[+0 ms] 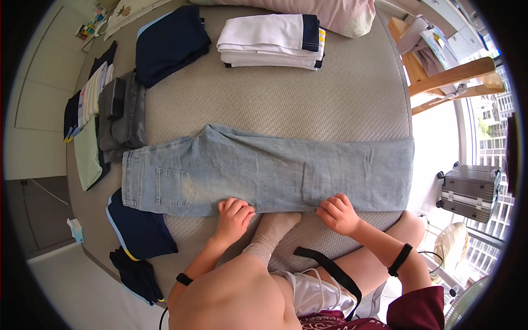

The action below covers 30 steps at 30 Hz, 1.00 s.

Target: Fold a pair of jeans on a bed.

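Observation:
A pair of light blue denim jeans (272,173), folded in half lengthwise, lies flat across the bed before me. Its waistband (132,177) points left, a back pocket (175,187) faces up, and the leg hems reach the bed's right side. My left hand (234,216) has its fingers curled on the near edge, right of the pocket. Farther right along that same edge, my right hand (338,213) pinches the denim between thumb and fingers. The fingertips of both hands are partly hidden. My socked foot (276,231) rests between the hands, close to the jeans.
Folded white garments (268,41) and a folded navy garment (171,45) lie at the bed's far side. Dark grey jeans (134,111) with a black case (115,99) on top sit left, touching the waistband. Navy clothes (142,227) lie near left. A suitcase (470,192) stands right.

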Motion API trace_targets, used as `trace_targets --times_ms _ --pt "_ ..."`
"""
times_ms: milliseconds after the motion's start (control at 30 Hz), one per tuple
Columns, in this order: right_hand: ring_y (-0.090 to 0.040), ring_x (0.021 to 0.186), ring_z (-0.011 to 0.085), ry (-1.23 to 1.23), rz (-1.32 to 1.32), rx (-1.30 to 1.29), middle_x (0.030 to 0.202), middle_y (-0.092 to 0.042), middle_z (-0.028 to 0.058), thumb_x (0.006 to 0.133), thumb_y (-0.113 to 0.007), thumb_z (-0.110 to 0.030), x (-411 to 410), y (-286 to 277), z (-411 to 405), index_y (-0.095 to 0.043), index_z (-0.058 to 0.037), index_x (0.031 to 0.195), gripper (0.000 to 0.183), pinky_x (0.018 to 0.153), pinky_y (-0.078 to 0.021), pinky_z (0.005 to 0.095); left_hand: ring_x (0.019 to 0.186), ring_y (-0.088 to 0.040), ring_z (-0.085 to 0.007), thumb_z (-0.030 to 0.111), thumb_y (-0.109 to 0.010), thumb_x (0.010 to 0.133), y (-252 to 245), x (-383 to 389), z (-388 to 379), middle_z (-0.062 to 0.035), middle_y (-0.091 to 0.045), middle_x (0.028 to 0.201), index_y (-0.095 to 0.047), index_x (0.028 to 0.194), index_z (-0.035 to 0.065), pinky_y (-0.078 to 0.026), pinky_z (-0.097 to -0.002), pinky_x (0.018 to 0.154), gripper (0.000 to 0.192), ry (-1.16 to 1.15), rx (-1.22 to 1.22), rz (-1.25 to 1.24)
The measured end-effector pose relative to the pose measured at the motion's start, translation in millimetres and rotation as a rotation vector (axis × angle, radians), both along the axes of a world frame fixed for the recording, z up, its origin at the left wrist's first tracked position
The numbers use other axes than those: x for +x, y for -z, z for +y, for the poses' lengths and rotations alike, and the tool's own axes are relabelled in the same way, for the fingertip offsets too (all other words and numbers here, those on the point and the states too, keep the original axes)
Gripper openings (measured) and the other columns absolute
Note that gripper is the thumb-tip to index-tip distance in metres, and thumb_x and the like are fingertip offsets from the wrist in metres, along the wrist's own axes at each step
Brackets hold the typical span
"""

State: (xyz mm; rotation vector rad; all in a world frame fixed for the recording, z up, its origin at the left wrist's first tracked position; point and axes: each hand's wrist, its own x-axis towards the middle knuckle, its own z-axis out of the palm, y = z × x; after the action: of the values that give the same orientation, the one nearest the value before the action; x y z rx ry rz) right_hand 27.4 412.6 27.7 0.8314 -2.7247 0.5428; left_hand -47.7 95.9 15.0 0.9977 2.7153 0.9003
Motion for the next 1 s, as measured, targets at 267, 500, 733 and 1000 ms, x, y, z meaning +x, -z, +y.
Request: trace_targets --times_ms 267,500,733,1000 --pt "-0.055 0.076 0.0203 -0.069 -0.29 0.006 0.086 -0.056 0.0059 0.065 -0.064 -0.01 0 9 0 -0.06 -0.0069 0.083 0.018 0.064 -0.0458 0.0325 0.093 -0.051 -0.0215 0.011 -0.067 0.075 -9 3 14 -0.0019 -0.057 0.096 -0.064 0.09 0.0118 -0.033 -0.0395 0.08 0.015 -0.011 -0.038 0.135" --pt "-0.056 0.077 0.0257 0.218 -0.127 -0.192 0.087 -0.057 0.0076 0.072 -0.065 -0.006 -34 -8 5 -0.058 -0.0064 0.087 0.017 0.066 -0.0471 0.0362 0.104 -0.05 -0.0287 0.014 -0.064 0.078 2 -3 18 -0.009 -0.057 0.11 -0.067 0.094 0.0087 -0.032 -0.0423 0.091 0.017 -0.028 0.018 0.179" --pt "-0.052 0.096 0.0272 0.567 -0.125 -0.058 0.103 -0.055 0.0072 0.078 -0.065 -0.011 -77 -5 65 -0.061 -0.0085 0.101 0.024 0.084 -0.0425 0.0394 0.129 -0.034 -0.0303 0.029 -0.068 0.078 8 -17 26 -0.0099 -0.037 0.142 -0.049 0.131 0.0222 -0.03 -0.0518 0.095 0.057 0.046 -0.225 0.218" --pt "-0.051 0.088 0.0244 0.416 -0.096 -0.126 0.088 -0.056 0.0033 0.08 -0.063 -0.01 -95 1 85 -0.058 -0.008 0.086 0.008 0.081 -0.0384 0.0367 0.139 -0.019 -0.0339 0.051 -0.058 0.081 15 -16 26 -0.0109 -0.023 0.151 -0.033 0.142 0.0315 -0.015 -0.066 0.102 0.069 0.046 -0.378 0.122"
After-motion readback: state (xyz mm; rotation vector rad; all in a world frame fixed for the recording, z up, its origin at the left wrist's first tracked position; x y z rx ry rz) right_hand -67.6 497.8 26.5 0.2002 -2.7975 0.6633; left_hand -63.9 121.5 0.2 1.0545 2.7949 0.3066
